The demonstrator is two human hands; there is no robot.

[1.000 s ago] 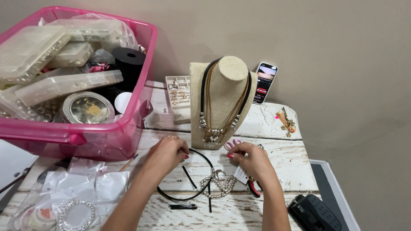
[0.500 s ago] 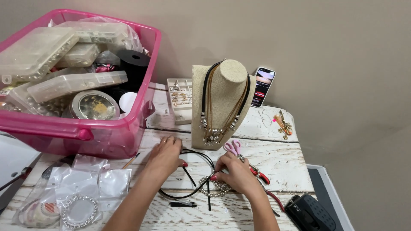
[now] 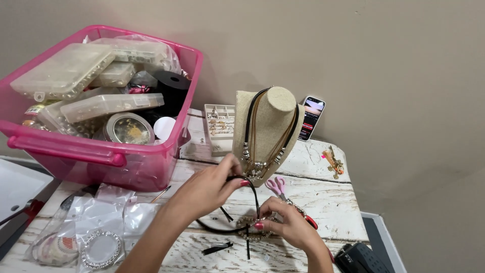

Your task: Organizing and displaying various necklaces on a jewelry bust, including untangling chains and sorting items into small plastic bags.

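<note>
Pinching a black cord [image 3: 222, 228] with the left hand [image 3: 209, 188], thumb and forefinger closed on its upper arc just in front of the bust. Gripping a sparkly ring-shaped pendant [image 3: 252, 223] with the right hand [image 3: 288, 225], fingertips pressed around it low on the whitewashed table [image 3: 333, 192], where the cord's loop is dipping to meet it. Lying half on the wood, half lifted between the two hands.

Judging progress: looking partway through, with cord and pendant already together at the bottom of the loop, ends seemingly still loose; no clasp showing, so closing and finishing apparently remaining. Hard to tell whether the pendant is already threaded or only held against the cord.

Counting outward: two short black cord offcuts [image 3: 218, 247] lying just below the hands, plus a thin strip beside them. One pair of pink-handled scissors [image 3: 277, 186] and one red-handled pliers [image 3: 309, 220] just beside the right hand. One beige display bust [image 3: 270, 126] standing upright behind, wearing one layered necklace [image 3: 257, 164] of dark and tan cords. One small tray of findings [image 3: 220, 124] to its left, one phone [image 3: 311, 117] leaning against the wall, one gold ornament [image 3: 333, 163] at the far edge. One pink storage bin [image 3: 65, 151] packed with several clear boxes, one round tin and one black spool. Several clear bags [image 3: 96, 222] at front left, one holding a rhinestone circle [image 3: 101, 248]. One dark device [image 3: 361, 258] at lower right.
</note>
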